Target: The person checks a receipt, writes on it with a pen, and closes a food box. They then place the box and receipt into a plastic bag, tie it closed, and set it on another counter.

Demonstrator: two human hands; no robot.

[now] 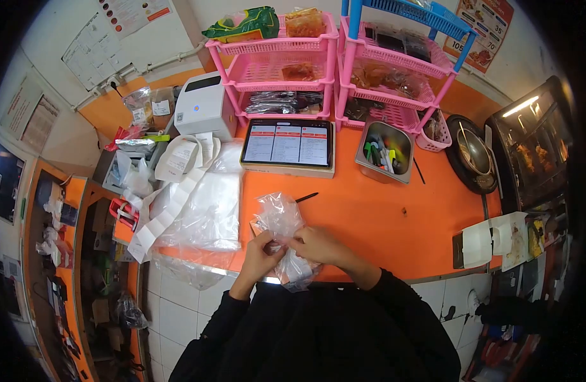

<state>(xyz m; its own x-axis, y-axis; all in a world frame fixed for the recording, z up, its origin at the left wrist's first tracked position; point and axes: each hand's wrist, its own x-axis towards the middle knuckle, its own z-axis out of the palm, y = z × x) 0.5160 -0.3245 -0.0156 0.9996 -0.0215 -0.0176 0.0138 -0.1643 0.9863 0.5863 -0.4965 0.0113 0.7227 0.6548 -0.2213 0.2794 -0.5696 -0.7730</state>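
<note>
At the front edge of the orange counter, both my hands are closed on a clear plastic bag (281,210). My left hand (262,254) pinches its gathered middle from the left. From the right, my right hand (318,246) grips the same gathered part, the fingertips almost meeting. Above the hands the bag's loose top puffs out. Its lower part hangs toward the counter edge with something pale inside that I cannot make out. Just beyond the bag lies a dark pen (307,197).
Flat clear bags (210,216) and a label strip (172,207) lie left, by a white label printer (204,105). A tablet (288,144) stands ahead. A metal container (386,153) of markers sits right of it. Pink racks (274,48) line the back; a glass-fronted warmer (528,146) stands far right.
</note>
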